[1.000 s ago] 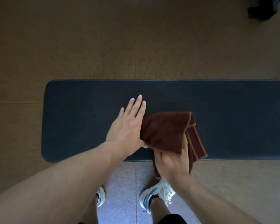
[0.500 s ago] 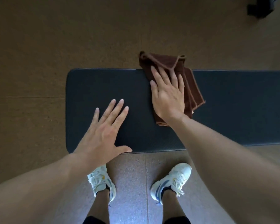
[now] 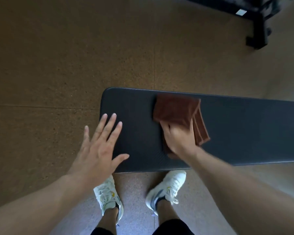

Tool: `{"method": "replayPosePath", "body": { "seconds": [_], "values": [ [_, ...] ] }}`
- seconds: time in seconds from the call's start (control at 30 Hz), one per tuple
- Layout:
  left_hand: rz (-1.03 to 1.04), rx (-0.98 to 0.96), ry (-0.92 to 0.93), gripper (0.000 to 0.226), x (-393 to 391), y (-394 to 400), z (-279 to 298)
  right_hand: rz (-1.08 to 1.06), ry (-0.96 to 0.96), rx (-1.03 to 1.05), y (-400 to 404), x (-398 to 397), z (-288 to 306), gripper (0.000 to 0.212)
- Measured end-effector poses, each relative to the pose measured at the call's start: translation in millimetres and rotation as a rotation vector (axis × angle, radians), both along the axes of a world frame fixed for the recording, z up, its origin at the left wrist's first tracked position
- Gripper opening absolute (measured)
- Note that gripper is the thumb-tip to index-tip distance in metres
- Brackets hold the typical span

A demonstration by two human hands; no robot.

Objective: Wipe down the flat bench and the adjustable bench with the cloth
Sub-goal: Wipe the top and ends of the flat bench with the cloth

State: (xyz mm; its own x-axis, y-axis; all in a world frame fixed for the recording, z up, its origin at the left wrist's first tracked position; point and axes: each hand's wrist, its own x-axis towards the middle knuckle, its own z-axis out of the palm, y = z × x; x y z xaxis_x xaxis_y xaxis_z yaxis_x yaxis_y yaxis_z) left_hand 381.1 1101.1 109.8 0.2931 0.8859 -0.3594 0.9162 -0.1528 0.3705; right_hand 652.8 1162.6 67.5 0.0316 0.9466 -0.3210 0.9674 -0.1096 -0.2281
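Observation:
The flat bench [image 3: 236,133] is a dark padded slab that runs from the centre to the right edge of the head view. On it lies a folded brown cloth [image 3: 175,111], part of it draped over the fingers of my right hand [image 3: 178,139], which grips its near side. My left hand [image 3: 98,148] is flat with fingers spread, over the bench's left end and partly past its edge. It holds nothing. Whether the black frame [image 3: 258,22] at the top right belongs to the adjustable bench I cannot tell.
Brown speckled rubber flooring [image 3: 58,65] surrounds the bench. My two white sneakers [image 3: 109,195] stand on a paler tiled strip just in front of the bench's near edge. The black frame's foot rests on the floor at the far right.
My right hand has pulled the cloth back from the bench's far edge toward me, with the cloth now folded over its fingers. The view has shifted so the bench's left end sits near the centre.

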Motion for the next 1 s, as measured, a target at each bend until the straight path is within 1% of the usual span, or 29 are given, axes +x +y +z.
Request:
{"method": "replayPosePath", "body": {
  "seconds": [0.07,0.1,0.17,0.27,0.33,0.43,0.47,0.5,0.53,0.57,0.6,0.63,0.67,0.7,0.73,0.77,0.83,0.9,1.0],
  "values": [
    [0.061,0.012,-0.019,0.089,-10.5,1.4,-6.7,-0.016,0.054,0.058,42.9,-29.8,4.5,0.061],
    [0.085,0.009,-0.026,0.088,-13.2,2.2,-8.6,-0.017,0.036,0.081,52.1,-38.6,6.8,0.057],
    [0.121,-0.012,-0.037,0.087,-18.1,0.9,-12.3,-0.019,-0.012,0.113,42.1,-44.3,0.1,0.055],
    [0.134,-0.031,-0.041,0.082,-24.0,-6.3,-16.9,0.000,0.010,0.088,-16.3,-45.0,0.1,0.056],
    [0.136,-0.034,-0.041,0.083,-25.9,-9.1,-17.8,-0.010,0.018,0.084,-66.0,-47.7,7.4,0.055],
    [0.140,-0.056,-0.055,0.084,-23.1,-11.0,-18.0,0.003,-0.021,0.032,-123.6,-58.0,13.3,0.053],
    [0.147,-0.060,-0.067,0.083,-22.9,-12.1,-17.0,-0.050,-0.030,-0.033,-133.9,-59.1,11.5,0.061],
    [0.153,-0.058,-0.073,0.083,-23.9,-13.4,-16.8,-0.101,-0.008,-0.134,-133.9,-61.1,11.8,0.075],
    [0.150,-0.044,-0.072,0.082,-25.7,-14.6,-17.6,-0.097,0.021,-0.231,-125.7,-63.3,12.1,0.088],
    [0.143,-0.030,-0.065,0.081,-28.5,-15.3,-19.8,-0.020,0.038,-0.306,-111.9,-64.4,11.8,0.093],
    [0.136,-0.022,-0.057,0.082,-31.8,-15.2,-21.2,0.075,0.041,-0.292,-94.6,-66.0,10.8,0.086],
    [0.137,-0.015,-0.056,0.086,-34.6,-14.2,-22.7,0.169,0.041,-0.197,-70.9,-69.3,9.2,0.069],
    [0.154,-0.013,-0.064,0.091,-37.0,-12.6,-24.3,0.224,0.054,-0.056,-42.1,-75.1,7.6,0.052],
    [0.187,-0.026,-0.078,0.099,-38.4,-10.8,-24.5,0.238,0.085,0.078,-11.2,-84.4,8.4,0.043],
    [0.228,-0.052,-0.094,0.106,-39.4,-9.4,-23.7,0.229,0.112,0.145,15.1,-94.4,7.0,0.042],
    [0.262,-0.075,-0.111,0.112,-39.9,-9.2,-23.8,0.227,0.100,0.151,33.6,-103.9,4.4,0.045],
    [0.290,-0.087,-0.121,0.115,-40.9,-11.7,-23.9,0.193,0.038,0.148,37.6,-118.6,-2.4,0.052],
    [0.271,-0.099,-0.105,0.113,-43.7,-17.5,-23.4,0.159,0.041,0.168,6.4,-121.8,-4.0,0.054],
    [0.242,-0.133,-0.116,0.116,-49.0,-22.9,-19.5,0.206,0.076,0.164,-75.5,-118.2,4.5,0.054]
  ]
}}
